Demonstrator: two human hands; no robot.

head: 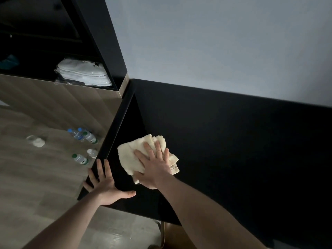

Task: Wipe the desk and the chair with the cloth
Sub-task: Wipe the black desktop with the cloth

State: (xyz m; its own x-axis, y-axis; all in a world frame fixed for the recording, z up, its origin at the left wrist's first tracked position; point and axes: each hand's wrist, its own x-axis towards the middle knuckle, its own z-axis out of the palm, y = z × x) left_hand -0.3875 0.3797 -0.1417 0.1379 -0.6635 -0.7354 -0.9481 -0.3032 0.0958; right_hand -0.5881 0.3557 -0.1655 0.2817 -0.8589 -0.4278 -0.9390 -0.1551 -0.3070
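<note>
Cloth, cream, crumpled, lies on black desk.

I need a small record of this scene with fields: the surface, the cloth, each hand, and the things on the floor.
surface: black desk, set against a pale wall
cloth: cream cloth, crumpled, lying on the desk near its left edge
right hand: right hand presses flat on the cloth, fingers straight and spread
left hand: left hand rests open on the desk's left front corner, fingers over the edge
floor: several plastic water bottles beside the desk
shelf: folded white items in the dark cabinet
chair: only a brown part shows below the desk's front edge
</note>
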